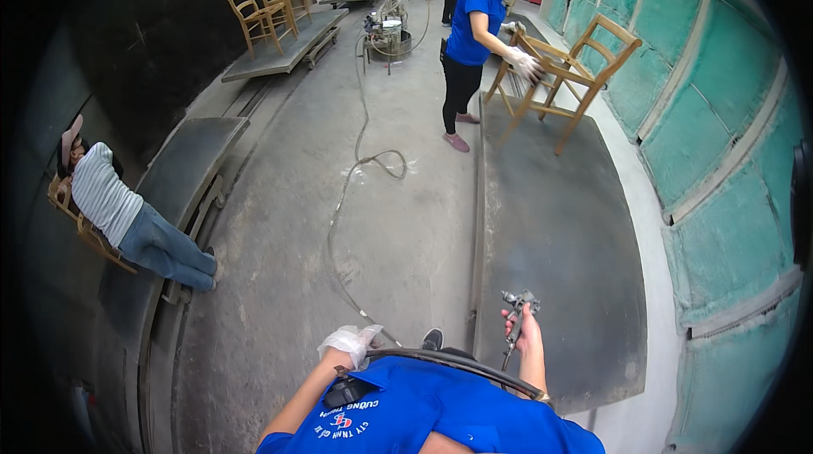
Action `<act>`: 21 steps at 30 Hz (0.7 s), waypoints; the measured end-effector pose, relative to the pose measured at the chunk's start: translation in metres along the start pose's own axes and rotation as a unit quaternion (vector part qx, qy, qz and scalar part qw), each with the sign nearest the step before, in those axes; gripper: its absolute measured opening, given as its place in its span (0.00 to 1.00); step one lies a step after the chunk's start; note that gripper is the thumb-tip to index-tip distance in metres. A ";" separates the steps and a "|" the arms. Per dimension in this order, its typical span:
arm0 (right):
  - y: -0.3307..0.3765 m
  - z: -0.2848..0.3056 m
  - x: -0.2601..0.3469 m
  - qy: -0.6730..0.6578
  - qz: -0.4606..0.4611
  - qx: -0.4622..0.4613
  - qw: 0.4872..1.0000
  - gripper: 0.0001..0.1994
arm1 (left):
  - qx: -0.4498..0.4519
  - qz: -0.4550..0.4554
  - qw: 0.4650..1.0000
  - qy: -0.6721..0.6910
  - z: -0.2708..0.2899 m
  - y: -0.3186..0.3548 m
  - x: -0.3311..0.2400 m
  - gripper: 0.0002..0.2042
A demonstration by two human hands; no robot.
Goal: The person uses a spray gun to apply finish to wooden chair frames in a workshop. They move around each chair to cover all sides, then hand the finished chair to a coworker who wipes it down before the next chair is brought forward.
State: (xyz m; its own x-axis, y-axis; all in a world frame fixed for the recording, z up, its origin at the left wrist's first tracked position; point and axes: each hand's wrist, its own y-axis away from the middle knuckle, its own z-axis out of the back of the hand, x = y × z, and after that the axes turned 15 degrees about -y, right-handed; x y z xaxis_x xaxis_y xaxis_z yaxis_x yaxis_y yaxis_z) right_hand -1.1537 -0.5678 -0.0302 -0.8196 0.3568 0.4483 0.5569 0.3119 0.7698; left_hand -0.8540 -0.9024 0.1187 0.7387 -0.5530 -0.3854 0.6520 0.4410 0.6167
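Observation:
My right hand is bare and wrapped round the grip of a metal spray gun, held over the near end of the dark platform on the right. A thin hose runs down from the gun's handle. In a thin whitish glove, my left hand is closed at the hose, which curves across the front of my body toward my right forearm. The glove hides exactly how the fingers lie on it. A dark object sits by my left wrist.
A co-worker in a conical hat handles a wooden chair on the right platform. Another person leans at the left platform. The hose loops over the floor toward a pump. Green panels line the right.

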 end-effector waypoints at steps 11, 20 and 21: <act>-0.051 -0.108 0.115 0.052 0.194 -0.066 0.977 0.32 | 0.099 -0.059 0.993 0.020 0.071 -0.151 -0.082 0.25; -0.109 -0.125 0.161 -0.121 0.215 -0.197 0.949 0.32 | -0.074 -0.185 0.975 -0.098 0.230 -0.301 -0.163 0.27; -0.108 -0.127 0.161 -0.141 0.217 -0.215 0.942 0.33 | -0.046 -0.195 0.968 -0.153 0.249 -0.312 -0.175 0.27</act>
State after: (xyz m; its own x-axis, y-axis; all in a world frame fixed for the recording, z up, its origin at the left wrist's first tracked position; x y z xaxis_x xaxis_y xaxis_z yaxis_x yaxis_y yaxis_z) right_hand -1.3628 -0.6559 0.0163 -0.4258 0.6072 0.6708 0.6744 -0.2813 0.6827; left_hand -1.2289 -1.1192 0.1647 0.3582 -0.8670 -0.3464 0.8936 0.2109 0.3962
